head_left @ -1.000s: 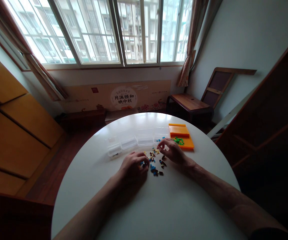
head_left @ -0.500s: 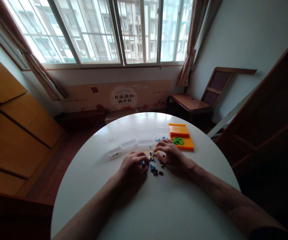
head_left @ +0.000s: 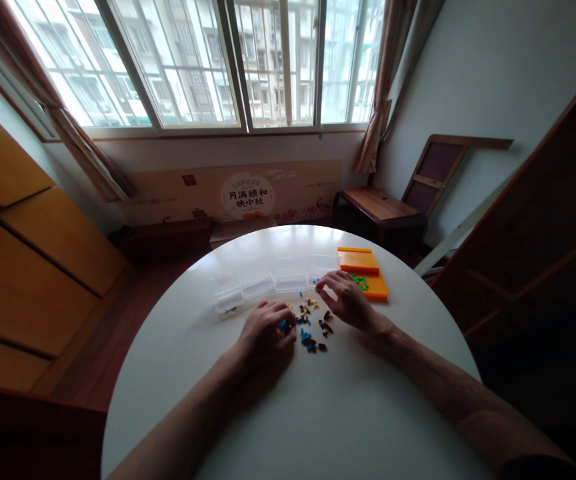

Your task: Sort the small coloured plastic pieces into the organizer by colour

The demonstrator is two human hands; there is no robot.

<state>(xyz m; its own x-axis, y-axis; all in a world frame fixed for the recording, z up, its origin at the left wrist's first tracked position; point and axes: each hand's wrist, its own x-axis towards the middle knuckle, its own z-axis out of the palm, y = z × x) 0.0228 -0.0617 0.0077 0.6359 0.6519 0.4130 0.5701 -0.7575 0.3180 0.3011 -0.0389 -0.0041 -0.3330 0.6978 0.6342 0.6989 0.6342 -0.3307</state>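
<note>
Blue, brown and yellow pieces (head_left: 307,340) are speckling the white surface (head_left: 338,413); green bits (head_left: 362,283) are dotting an orange tray (head_left: 358,259).

A room in a home, by the look of its furnishings

Straight ahead of the left hand (head_left: 268,325), a barred window (head_left: 242,73) with gathered curtains (head_left: 79,143) faces an apartment building (head_left: 265,73); off to that hand's left stand yellow-brown cabinets (head_left: 33,280) on a reddish wood floor (head_left: 118,320). Beyond the right hand (head_left: 344,300), a wooden chair (head_left: 381,203) stands near a pale wall (head_left: 508,80).
</note>
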